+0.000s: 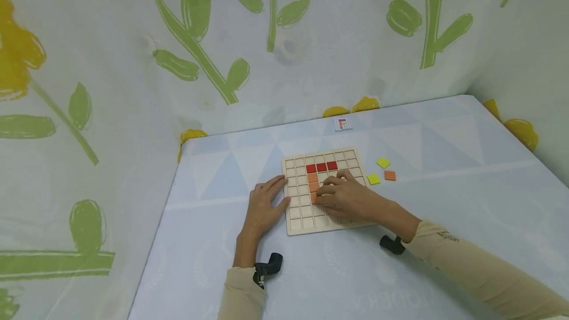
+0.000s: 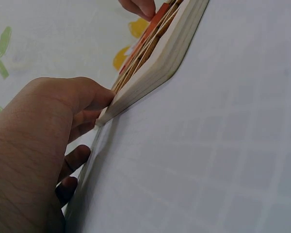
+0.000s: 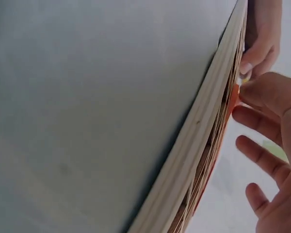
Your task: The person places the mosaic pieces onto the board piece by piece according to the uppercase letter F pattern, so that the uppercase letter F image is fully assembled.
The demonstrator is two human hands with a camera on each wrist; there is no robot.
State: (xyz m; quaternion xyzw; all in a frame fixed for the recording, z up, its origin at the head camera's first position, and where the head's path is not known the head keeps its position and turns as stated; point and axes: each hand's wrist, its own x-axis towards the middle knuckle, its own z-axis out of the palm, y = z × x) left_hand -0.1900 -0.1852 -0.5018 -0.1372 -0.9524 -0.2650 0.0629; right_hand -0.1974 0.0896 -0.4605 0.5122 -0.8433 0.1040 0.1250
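A wooden grid board [image 1: 295, 224] lies on the table. Three red square tiles [image 1: 321, 167] form a row in its upper cells, and a column of orange tiles [image 1: 313, 187] runs down from the left one. The left hand [image 1: 263, 207] rests at the board's left edge, thumb and fingertips touching the rim. Over the board, the right hand [image 1: 344, 197] pinches the lowest orange tile [image 3: 234, 97] with thumb and index finger, right at its cell. Its other fingers spread apart above the grid, and the hand covers the board's lower right cells.
Right of the board lie two yellow tiles [image 1: 383, 162] and a loose orange tile [image 1: 389, 176]. A small card with a coloured grid pattern [image 1: 343, 123] lies near the table's back edge. A flower-printed curtain [image 1: 311, 73] rises behind the table.
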